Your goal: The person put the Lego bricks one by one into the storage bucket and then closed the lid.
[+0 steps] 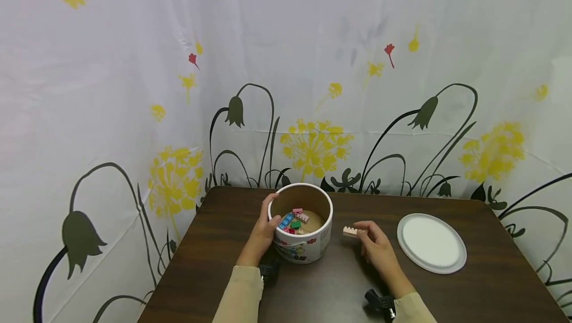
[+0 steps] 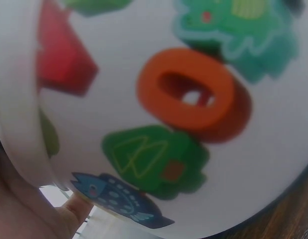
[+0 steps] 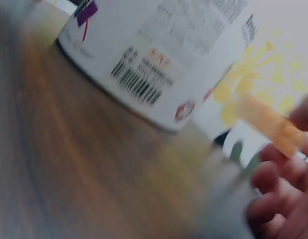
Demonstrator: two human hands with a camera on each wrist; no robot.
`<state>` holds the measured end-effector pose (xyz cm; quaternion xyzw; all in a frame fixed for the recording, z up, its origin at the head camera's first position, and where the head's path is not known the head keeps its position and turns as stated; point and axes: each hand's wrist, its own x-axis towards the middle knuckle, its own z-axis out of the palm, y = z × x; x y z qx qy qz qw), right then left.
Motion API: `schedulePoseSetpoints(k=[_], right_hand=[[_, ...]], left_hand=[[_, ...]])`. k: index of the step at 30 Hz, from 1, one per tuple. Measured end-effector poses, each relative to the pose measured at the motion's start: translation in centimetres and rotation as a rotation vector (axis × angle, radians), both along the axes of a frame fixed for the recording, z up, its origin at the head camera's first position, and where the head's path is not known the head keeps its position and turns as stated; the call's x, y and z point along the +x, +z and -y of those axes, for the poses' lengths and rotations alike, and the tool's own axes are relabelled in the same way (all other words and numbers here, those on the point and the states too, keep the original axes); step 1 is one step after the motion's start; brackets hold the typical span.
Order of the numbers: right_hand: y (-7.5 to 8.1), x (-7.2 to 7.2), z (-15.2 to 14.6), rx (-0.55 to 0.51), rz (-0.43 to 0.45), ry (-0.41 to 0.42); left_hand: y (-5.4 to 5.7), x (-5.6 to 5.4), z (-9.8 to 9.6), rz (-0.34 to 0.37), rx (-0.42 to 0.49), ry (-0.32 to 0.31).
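Note:
A white bucket (image 1: 298,248) printed with colourful pictures stands on the table, tilted slightly toward me in the head view. Several toy bricks (image 1: 296,224) in pink, blue, green and beige lie inside it. My left hand (image 1: 260,231) grips the bucket's left rim, thumb over the edge and fingers outside. To the right of the bucket, my right hand (image 1: 377,247) pinches a beige toy brick (image 1: 350,232) between thumb and fingers, above the table. In the right wrist view the same brick (image 3: 271,123) looks orange and blurred beside the bucket's barcode side.
A round white lid (image 1: 431,243) lies on the dark wooden table (image 1: 330,288), right of my right hand. Behind the table hangs a white curtain (image 1: 286,64) with flower prints. Each wrist carries a small black camera mount (image 1: 379,300).

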<state>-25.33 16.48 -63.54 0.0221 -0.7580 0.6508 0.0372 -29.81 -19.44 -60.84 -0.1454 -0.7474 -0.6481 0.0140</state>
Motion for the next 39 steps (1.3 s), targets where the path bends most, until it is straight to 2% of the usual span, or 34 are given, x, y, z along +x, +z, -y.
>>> schedulePoseSetpoints(k=[3, 6, 10, 13, 15, 16, 18, 22, 25, 33, 35, 39], right_hand=[[2.0, 0.7, 0.7, -0.085, -0.051, -0.092], [5.4, 0.9, 2.3, -0.132, -0.160, -0.108], [9.9, 0.2, 5.4, -0.172, -0.272, 0.005], [12.0, -1.2, 8.1, -0.187, -0.286, 0.110], [12.4, -2.3, 9.8, -0.165, -0.270, 0.146], [12.4, -2.7, 10.6, -0.115, -0.267, 0.134], [12.1, -3.3, 11.9, 0.022, -0.287, 0.079], [11.3, -3.6, 13.5, 0.392, -0.360, -0.068], [11.3, -3.5, 14.0, 0.514, -0.363, -0.081], [12.2, -3.5, 14.4, 0.639, -0.280, -0.001], [12.5, -3.6, 14.5, 0.664, -0.248, 0.050], [13.1, -4.3, 14.6, 0.731, -0.138, 0.220]], left_hand=[[-0.1, 0.3, 0.0, 0.005, 0.000, -0.005], [0.0, 0.5, 0.2, -0.002, 0.013, 0.003], [0.0, 0.5, 0.2, -0.006, 0.022, -0.003], [-0.1, 0.5, 0.2, -0.006, 0.017, -0.003], [-0.2, 0.5, 0.2, -0.004, 0.015, 0.002], [-0.2, 0.5, 0.2, -0.007, 0.013, 0.001], [-0.3, 0.6, 0.1, -0.011, -0.002, 0.008], [-0.3, 0.6, 0.0, -0.018, -0.005, 0.013], [-0.2, 0.6, -0.1, -0.025, -0.001, 0.011], [0.2, 0.6, -0.4, -0.034, -0.011, 0.014], [0.2, 0.6, -0.3, -0.037, -0.009, 0.014], [0.2, 0.5, -0.1, -0.047, -0.013, 0.012]])
